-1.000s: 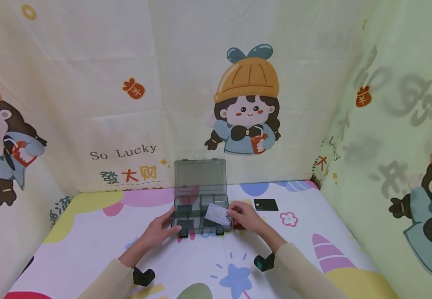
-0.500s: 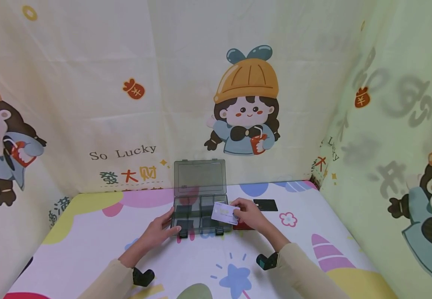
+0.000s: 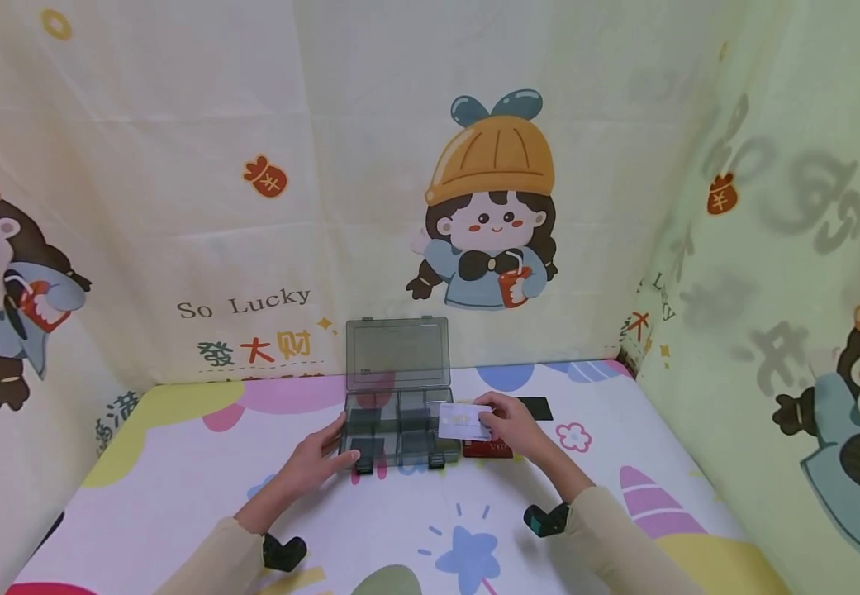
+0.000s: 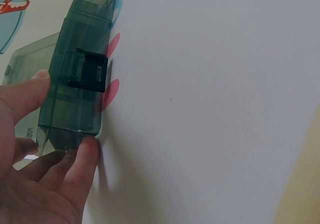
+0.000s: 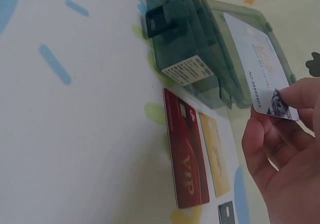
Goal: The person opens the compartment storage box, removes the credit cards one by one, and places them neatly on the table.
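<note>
A see-through grey-green plastic storage box (image 3: 391,456) stands on the table with its lid (image 3: 397,354) raised at the back. Dividers split its inside into several compartments. At the box's left end my left hand (image 3: 315,457) holds it, thumb over the front corner and fingers along the side, as the left wrist view also shows. My right hand (image 3: 510,426) pinches a white VIP card (image 5: 257,63) by one end, above the box's right edge. A red VIP card (image 5: 186,151) lies on the table just right of the box, with a yellow card (image 5: 214,154) beside it.
A black card (image 3: 537,407) lies behind my right hand, partly hidden by it. The table (image 3: 199,504) wears a colourful printed cloth. Printed curtains (image 3: 370,165) stand behind and on both sides. A black wrist camera (image 3: 545,520) sits on my right sleeve.
My right hand has moved right with the white card, from over the compartments to the box's right edge. The card has turned more level, and more of the red card shows. My left hand stays put.
</note>
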Demonstrator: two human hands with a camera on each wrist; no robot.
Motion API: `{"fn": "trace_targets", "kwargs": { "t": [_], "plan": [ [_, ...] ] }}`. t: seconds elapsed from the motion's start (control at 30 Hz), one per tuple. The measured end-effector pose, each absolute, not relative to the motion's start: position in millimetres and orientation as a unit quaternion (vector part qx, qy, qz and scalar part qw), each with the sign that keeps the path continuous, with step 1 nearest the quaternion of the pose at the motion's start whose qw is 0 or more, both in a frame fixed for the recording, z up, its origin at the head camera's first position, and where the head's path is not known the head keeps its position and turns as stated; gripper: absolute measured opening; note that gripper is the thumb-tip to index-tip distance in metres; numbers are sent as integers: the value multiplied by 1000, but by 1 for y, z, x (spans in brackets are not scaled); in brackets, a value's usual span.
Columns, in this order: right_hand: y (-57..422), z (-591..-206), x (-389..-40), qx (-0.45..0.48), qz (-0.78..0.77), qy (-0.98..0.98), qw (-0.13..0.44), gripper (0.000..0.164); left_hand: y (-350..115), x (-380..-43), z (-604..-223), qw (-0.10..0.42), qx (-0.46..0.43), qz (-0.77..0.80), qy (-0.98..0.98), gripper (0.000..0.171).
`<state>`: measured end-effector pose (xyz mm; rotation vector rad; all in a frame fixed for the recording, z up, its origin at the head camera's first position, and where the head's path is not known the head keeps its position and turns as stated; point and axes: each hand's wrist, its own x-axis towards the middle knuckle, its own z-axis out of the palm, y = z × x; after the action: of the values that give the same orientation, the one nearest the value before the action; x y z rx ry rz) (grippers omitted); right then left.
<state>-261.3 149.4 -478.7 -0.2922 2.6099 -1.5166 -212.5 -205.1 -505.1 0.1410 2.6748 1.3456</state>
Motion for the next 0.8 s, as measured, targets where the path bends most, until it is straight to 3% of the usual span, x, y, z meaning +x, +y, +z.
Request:
{"fn": "trace_targets", "kwargs": {
  "t": [0.8],
  "plan": [
    [211,-492,-253,-73,-471,878,38,18,-203,-212,-503,74,47,446,891,80]
  ]
}}
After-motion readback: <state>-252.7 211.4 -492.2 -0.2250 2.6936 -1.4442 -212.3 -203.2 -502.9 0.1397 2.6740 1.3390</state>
